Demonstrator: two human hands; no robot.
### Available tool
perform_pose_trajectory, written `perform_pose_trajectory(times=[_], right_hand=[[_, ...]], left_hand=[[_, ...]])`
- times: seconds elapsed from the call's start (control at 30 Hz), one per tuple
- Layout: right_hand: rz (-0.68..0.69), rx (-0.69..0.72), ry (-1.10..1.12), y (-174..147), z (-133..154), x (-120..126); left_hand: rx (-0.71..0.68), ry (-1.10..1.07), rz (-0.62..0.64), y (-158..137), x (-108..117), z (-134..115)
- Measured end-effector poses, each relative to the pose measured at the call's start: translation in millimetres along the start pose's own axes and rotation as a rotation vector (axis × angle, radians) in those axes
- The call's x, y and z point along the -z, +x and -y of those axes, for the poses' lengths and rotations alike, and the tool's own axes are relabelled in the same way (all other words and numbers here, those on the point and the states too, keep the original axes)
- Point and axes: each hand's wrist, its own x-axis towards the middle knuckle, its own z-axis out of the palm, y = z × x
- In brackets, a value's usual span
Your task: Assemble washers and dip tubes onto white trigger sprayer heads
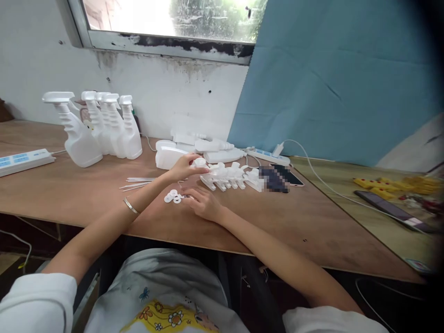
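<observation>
My left hand [185, 167] is closed around a white spray trigger head [199, 162], its round collar facing up between thumb and fingers. Below it, my right hand [203, 202] rests low over the table, its fingertips pinched at the edge of a small pile of white ring washers [172, 196]. The washer at those fingertips is mostly hidden. Just right of my left hand, several more white trigger heads [229, 175] lie in a row. Thin white dip tubes [138, 183] lie loose to the left of the washers.
Assembled white spray bottles [81, 143] stand at the back left beside a power strip [26, 162]. White bottles [169, 157] lie on their sides against the wall. Behind the trigger heads are another power strip [268, 156] and a phone [287, 175]. A cable crosses to the right-hand table.
</observation>
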Motion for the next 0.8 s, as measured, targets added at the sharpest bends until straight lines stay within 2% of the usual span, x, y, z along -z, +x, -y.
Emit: perform_pose_trajectory(times=[0.1,0.2,0.27,0.4,0.47,0.63,0.8], right_hand=[[-0.038,-0.08,0.052,-0.2,1.0,-1.1],[0.015,-0.061,0.04,-1.8,-0.6,-1.6],[0.034,-0.075,0.067,-4.2,-2.5,-1.6],[-0.029,-0.229,0.112,-10.7,-8.5,-1.6],[-0.019,-0.243,0.062,-12.8,-12.5,-2.0],[0.05,-0.075,-0.127,-10.6,-16.4,-2.4],[0.023,-0.07,-0.165,-9.5,-12.0,-2.0]], left_hand=[[-0.127,0.103,0.11,17.5,-19.3,-35.8],[-0.262,0.303,0.275,32.5,-53.1,-64.8],[-0.312,0.474,0.364,41.4,-79.0,-75.5],[-0.384,0.746,0.425,59.5,-118.3,-79.8],[-0.393,0.815,0.448,68.9,-127.4,-77.4],[-0.401,0.863,0.471,85.1,-133.8,-72.3],[-0.45,0.914,0.5,83.1,-135.8,-74.1]])
